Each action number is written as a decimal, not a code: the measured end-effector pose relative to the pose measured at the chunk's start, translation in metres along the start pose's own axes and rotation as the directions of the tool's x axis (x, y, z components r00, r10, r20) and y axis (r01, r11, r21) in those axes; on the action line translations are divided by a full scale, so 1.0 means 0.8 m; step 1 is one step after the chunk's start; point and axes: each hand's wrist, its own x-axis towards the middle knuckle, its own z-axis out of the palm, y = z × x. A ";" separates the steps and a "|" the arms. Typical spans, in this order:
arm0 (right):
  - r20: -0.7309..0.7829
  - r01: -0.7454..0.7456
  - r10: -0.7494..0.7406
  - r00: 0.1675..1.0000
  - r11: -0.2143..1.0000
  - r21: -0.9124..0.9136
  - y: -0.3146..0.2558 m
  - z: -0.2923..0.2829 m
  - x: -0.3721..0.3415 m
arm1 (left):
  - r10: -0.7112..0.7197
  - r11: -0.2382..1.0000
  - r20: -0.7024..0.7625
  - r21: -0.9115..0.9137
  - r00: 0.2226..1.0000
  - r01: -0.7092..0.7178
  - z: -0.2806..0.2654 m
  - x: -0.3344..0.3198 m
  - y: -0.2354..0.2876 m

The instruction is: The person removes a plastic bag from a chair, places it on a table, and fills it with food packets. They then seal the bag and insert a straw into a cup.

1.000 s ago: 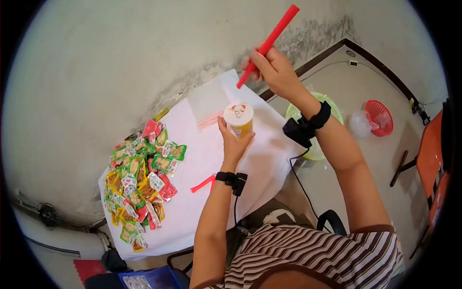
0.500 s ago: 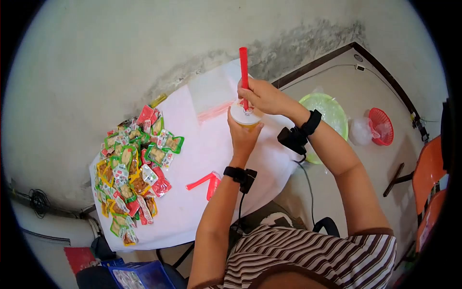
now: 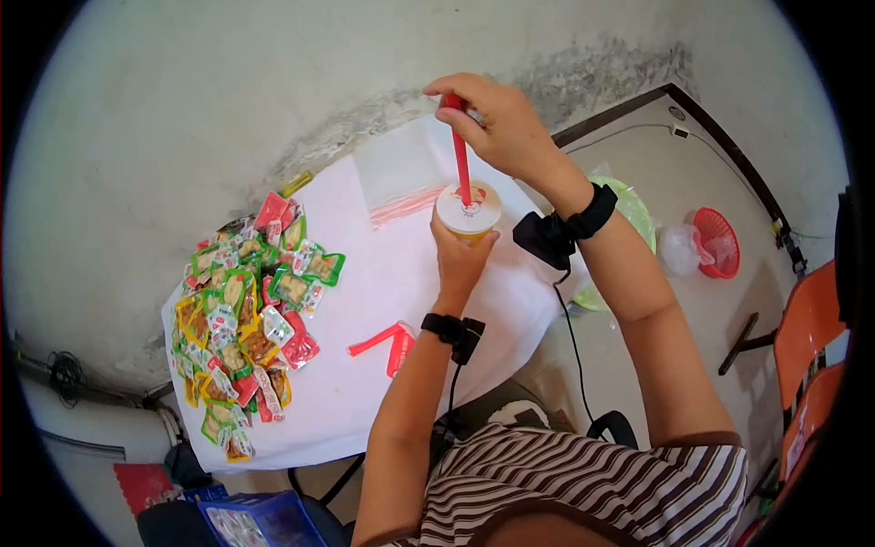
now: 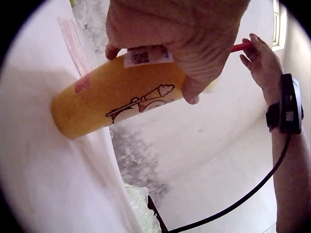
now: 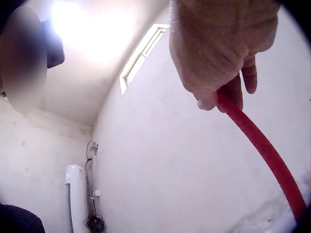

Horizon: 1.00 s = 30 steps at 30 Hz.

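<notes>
My left hand (image 3: 460, 264) grips a tall cup of orange drink (image 4: 92, 104) round its upper part, and the cup stands on the white-covered table. Its flat white top carries a printed cartoon. A thick red straw (image 3: 462, 164) rises from that top, its lower end at the printed picture. High on the straw, my right hand (image 3: 506, 123) pinches it near the upper end between thumb and fingers. The right wrist view shows the red straw (image 5: 262, 145) running down from those fingertips.
Left on the table lies a heap of small snack packets (image 3: 237, 328). Red wrapper strips (image 3: 378, 340) lie near my left forearm, and a clear plastic bag (image 3: 392, 173) lies behind the cup. On the floor are a green plastic-lined bin (image 3: 629, 205) and a red basket (image 3: 718, 242).
My right hand has brought the red straw from up in the air down onto the cup's top, then shifted its hold up to the straw's upper end. My left hand stays on the cup.
</notes>
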 end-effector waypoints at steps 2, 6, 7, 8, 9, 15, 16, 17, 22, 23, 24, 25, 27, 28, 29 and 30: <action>-0.034 -0.073 0.073 0.997 0.997 -0.005 0.001 0.002 -0.010 | -0.008 0.999 0.002 -0.033 1.000 0.008 0.000 0.000 0.001; 0.048 -0.071 0.076 0.996 0.993 -0.090 0.032 0.030 -0.075 | -0.004 0.999 0.015 -0.039 1.000 0.005 -0.001 -0.002 -0.002; 0.165 -0.065 0.078 0.983 0.994 -0.083 0.038 0.033 -0.091 | -0.002 0.999 0.015 -0.040 1.000 0.002 0.000 -0.001 -0.004; 0.279 -0.060 0.078 0.957 0.995 -0.074 0.040 0.034 -0.104 | 0.012 0.999 0.016 -0.045 1.000 -0.011 0.001 0.000 -0.007; 0.278 -0.056 0.074 0.958 0.996 -0.072 0.038 0.033 -0.114 | 0.025 0.999 0.017 -0.048 1.000 -0.024 0.001 0.001 -0.007; 0.232 -0.626 0.581 0.780 0.723 0.293 0.049 0.043 -0.199 | -0.087 0.966 0.110 -0.235 0.990 0.111 -0.010 -0.001 0.022; 0.233 -0.621 0.576 0.784 0.724 0.301 0.054 0.058 -0.214 | -0.085 0.968 0.105 -0.227 0.991 0.107 -0.018 -0.006 0.022; 0.250 -0.615 0.562 0.788 0.736 0.285 0.049 0.073 -0.225 | -0.153 0.985 0.097 -0.062 0.984 0.159 -0.031 -0.019 0.018; 0.179 -0.640 0.637 0.750 0.629 0.442 0.056 0.134 -0.233 | -0.323 0.942 0.061 0.113 0.944 0.315 -0.111 -0.063 0.032; 0.177 -0.639 0.640 0.748 0.620 0.455 0.058 0.144 -0.237 | -0.347 0.933 0.035 0.118 0.937 0.341 -0.123 -0.073 0.026; 0.159 -0.645 0.663 0.731 0.597 0.476 0.061 0.152 -0.241 | -0.370 0.923 0.010 0.120 0.929 0.366 -0.132 -0.078 0.018; 0.142 -0.651 0.686 0.714 0.575 0.496 0.064 0.159 -0.246 | -0.385 0.922 0.052 0.070 0.921 0.381 -0.129 -0.081 0.008; 0.156 -0.648 0.683 0.714 0.559 0.518 0.067 0.167 -0.253 | -0.396 0.918 0.122 0.075 0.910 0.389 -0.111 -0.078 0.004; 0.168 -0.646 0.679 0.714 0.548 0.532 0.068 0.169 -0.258 | -0.404 0.915 0.194 0.072 0.894 0.397 -0.099 -0.074 0.001; 0.155 -0.643 0.683 0.714 0.552 0.530 0.067 0.168 -0.258 | -0.396 0.917 0.233 0.044 0.888 0.397 -0.086 -0.068 -0.001; 0.113 -0.633 0.679 0.726 0.595 0.496 0.065 0.169 -0.258 | -0.388 0.920 0.244 0.041 0.889 0.391 -0.074 -0.064 -0.002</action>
